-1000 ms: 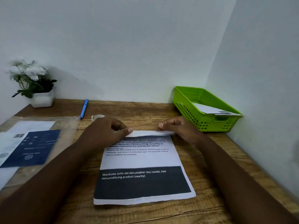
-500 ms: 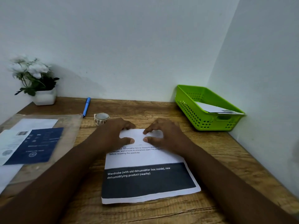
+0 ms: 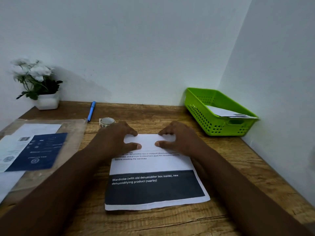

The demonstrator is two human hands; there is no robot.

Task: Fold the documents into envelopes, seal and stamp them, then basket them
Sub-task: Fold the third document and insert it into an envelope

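A wooden surface (image 3: 221,164) sits in the corner of two pale walls, seen from above and behind a person's two bare forearms. In the middle lies a printed document (image 3: 153,184), its far edge folded over toward the person so that a blank white flap covers the upper lines of text. A wide dark band with white lettering runs across its near end.

The left hand (image 3: 115,138) and the right hand (image 3: 179,138) both rest on the folded flap, fingers spread and curved, fingertips and thumbs pressing down on the paper. The thumbs point at each other, close but apart. Neither hand pinches anything.

At the far right, against the side wall, stands a green basket (image 3: 201,114) with perforated walls; a white envelope (image 3: 226,112) lies inside it, tilted, one end resting on the near rim.

Just beyond the left hand sits a small roll (image 3: 107,121), possibly tape or stamps; it is too small to tell. A blue pen (image 3: 91,111) lies farther back. On the left lies a clear sleeve (image 3: 73,133) holding white sheets and a dark blue leaflet (image 3: 40,150). In the far left corner stands a white pot of white flowers (image 3: 46,101).
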